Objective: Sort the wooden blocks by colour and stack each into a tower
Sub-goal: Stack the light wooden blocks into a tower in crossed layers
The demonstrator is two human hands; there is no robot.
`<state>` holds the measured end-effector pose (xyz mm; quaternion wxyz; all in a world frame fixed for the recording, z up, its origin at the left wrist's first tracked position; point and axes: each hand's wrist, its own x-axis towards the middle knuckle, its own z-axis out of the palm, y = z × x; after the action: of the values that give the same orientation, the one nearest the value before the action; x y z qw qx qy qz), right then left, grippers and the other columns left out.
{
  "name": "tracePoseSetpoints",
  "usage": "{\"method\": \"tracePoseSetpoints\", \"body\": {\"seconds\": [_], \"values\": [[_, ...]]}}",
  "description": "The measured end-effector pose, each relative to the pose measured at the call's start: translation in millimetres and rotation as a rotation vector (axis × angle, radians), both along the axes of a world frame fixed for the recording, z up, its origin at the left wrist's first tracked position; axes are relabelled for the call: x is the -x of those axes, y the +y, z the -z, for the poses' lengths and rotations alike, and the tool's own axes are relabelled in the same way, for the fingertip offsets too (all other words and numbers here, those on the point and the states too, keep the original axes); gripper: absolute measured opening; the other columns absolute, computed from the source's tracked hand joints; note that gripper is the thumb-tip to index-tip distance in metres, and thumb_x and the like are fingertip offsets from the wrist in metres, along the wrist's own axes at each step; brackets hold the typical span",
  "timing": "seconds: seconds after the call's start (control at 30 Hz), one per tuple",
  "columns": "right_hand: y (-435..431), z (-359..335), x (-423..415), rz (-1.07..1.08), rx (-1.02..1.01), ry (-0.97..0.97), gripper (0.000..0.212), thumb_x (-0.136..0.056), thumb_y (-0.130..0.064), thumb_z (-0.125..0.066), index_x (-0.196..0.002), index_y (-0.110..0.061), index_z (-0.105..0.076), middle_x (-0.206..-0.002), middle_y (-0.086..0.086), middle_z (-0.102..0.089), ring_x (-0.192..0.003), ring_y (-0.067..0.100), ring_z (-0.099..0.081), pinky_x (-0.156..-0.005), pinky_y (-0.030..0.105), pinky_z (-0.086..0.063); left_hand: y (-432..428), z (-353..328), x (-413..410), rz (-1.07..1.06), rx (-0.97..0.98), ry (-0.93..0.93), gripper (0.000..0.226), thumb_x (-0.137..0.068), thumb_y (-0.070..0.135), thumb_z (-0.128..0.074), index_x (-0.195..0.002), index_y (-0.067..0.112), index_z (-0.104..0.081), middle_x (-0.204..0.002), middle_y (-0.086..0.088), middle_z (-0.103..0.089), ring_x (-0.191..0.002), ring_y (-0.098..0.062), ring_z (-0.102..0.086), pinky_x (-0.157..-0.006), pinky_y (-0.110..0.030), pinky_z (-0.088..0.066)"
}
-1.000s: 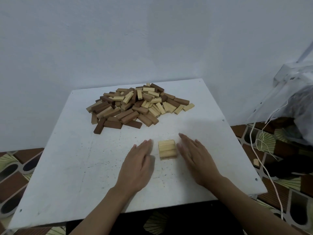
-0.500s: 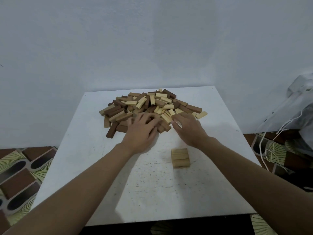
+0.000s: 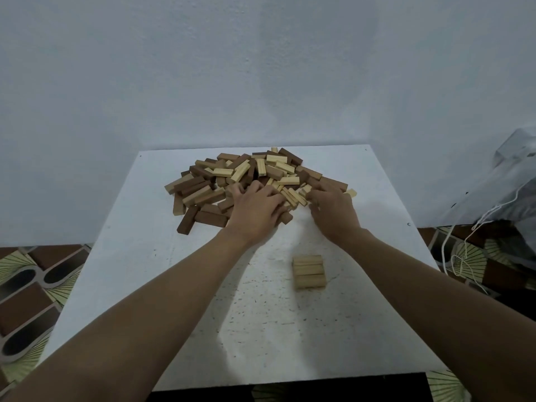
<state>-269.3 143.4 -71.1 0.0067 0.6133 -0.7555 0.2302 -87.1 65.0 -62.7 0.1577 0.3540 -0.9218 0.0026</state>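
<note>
Blocks [image 3: 255,172] lie heaped at the far middle of the worktop [image 3: 145,271]. My left hand [image 3: 255,211] and right hand [image 3: 332,211] both sit on the heap's near edge, fingers bent over pieces; I cannot tell whether either grips one. Between them lie slanting pale blocks [image 3: 293,195], closer to the right hand. The pale base [image 3: 309,271] sits nearer me, below that hand, its long axes running left to right.
</note>
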Motion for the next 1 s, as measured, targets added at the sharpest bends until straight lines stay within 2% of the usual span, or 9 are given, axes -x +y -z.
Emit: {"method": "tracePoseSetpoints", "body": {"seconds": [0.17,0.27,0.33,0.4,0.47,0.53,0.7,0.83,1.0], "values": [[4,2,0,0.037,0.111,-0.061,0.021,-0.079,0.007,-0.067,-0.089,-0.010,-0.076,-0.092,0.006,-0.069,-0.080,0.028,-0.062,-0.072,0.044,-0.054,-6,5,-4,-0.015,-0.003,0.145,0.027,-0.109,0.030,-0.042,-0.113,0.029,-0.069,-0.118,0.012,-0.065,-0.108,-0.019,-0.053,-0.081,-0.036,-0.012],[10,-1,-4,0.070,0.154,-0.196,0.020,-0.081,0.004,-0.068,-0.094,-0.010,-0.076,-0.094,0.006,-0.070,-0.081,0.024,-0.061,-0.071,0.032,-0.049,-4,-6,-11,-0.057,-0.149,0.356,0.033,-0.109,0.032,-0.038,-0.109,0.023,-0.070,-0.110,0.007,-0.066,-0.102,-0.015,-0.056,-0.086,-0.036,-0.023],[15,-5,-7,0.105,0.189,-0.304,0.024,-0.080,0.002,-0.069,-0.099,-0.011,-0.075,-0.098,0.005,-0.070,-0.084,0.020,-0.062,-0.070,0.023,-0.043,2,-13,-19,-0.065,-0.322,0.564,0.032,-0.110,0.028,-0.040,-0.104,0.014,-0.069,-0.097,0.003,-0.067,-0.090,-0.012,-0.058,-0.089,-0.027,-0.034],[20,-9,-12,0.133,0.213,-0.397,0.028,-0.079,0.001,-0.069,-0.104,-0.012,-0.073,-0.101,0.004,-0.069,-0.084,0.017,-0.063,-0.069,0.017,-0.042,12,-19,-33,-0.116,-0.445,0.681,0.030,-0.110,0.028,-0.041,-0.102,0.015,-0.066,-0.081,0.008,-0.061,-0.072,-0.003,-0.052,-0.076,-0.031,-0.039],[26,-14,-19,0.118,0.221,-0.496,0.033,-0.078,0.003,-0.068,-0.107,-0.014,-0.071,-0.102,0.000,-0.069,-0.085,0.015,-0.063,-0.069,0.013,-0.043,23,-18,-51,-0.183,-0.538,0.669,0.030,-0.110,0.031,-0.040,-0.092,0.021,-0.061,-0.070,0.011,-0.051,-0.062,-0.002,-0.045,-0.071,-0.033,-0.034],[33,-21,-27,0.051,0.192,-0.582,0.036,-0.079,0.005,-0.069,-0.109,-0.016,-0.071,-0.101,-0.005,-0.069,-0.087,0.011,-0.063,-0.068,0.009,-0.045,33,-13,-74,-0.201,-0.552,0.590,0.034,-0.110,0.033,-0.039,-0.081,0.023,-0.054,-0.067,0.009,-0.047,-0.062,-0.003,-0.045,-0.073,-0.037,-0.031],[42,-32,-43,-0.188,0.029,-0.486,0.030,-0.077,0.002,-0.069,-0.098,-0.018,-0.076,-0.093,-0.010,-0.073,-0.089,0.004,-0.064,-0.074,0.018,-0.050,56,1,-111,-0.210,-0.344,0.212,0.041,-0.107,0.032,-0.038,-0.067,0.028,-0.045,-0.072,0.008,-0.047,-0.077,-0.008,-0.046,-0.067,-0.036,-0.012],[40,-38,-62,-0.399,-0.118,-0.441,0.028,-0.077,0.001,-0.075,-0.099,-0.016,-0.078,-0.094,-0.008,-0.074,-0.086,-0.001,-0.063,-0.071,0.010,-0.048,59,15,-124,-0.252,-0.362,0.271,0.037,-0.108,0.034,-0.043,-0.072,0.042,-0.044,-0.074,0.012,-0.047,-0.080,-0.007,-0.049,-0.072,-0.040,-0.021],[31,-40,-79,-0.624,-0.294,-0.355,0.030,-0.077,0.008,-0.071,-0.097,-0.013,-0.077,-0.096,-0.005,-0.074,-0.093,0.002,-0.063,-0.081,0.021,-0.054,62,23,-129,-0.232,-0.388,0.349,0.018,-0.106,0.040,-0.046,-0.096,0.038,-0.060,-0.087,0.015,-0.056,-0.094,0.000,-0.051,-0.077,-0.039,-0.023]]}}
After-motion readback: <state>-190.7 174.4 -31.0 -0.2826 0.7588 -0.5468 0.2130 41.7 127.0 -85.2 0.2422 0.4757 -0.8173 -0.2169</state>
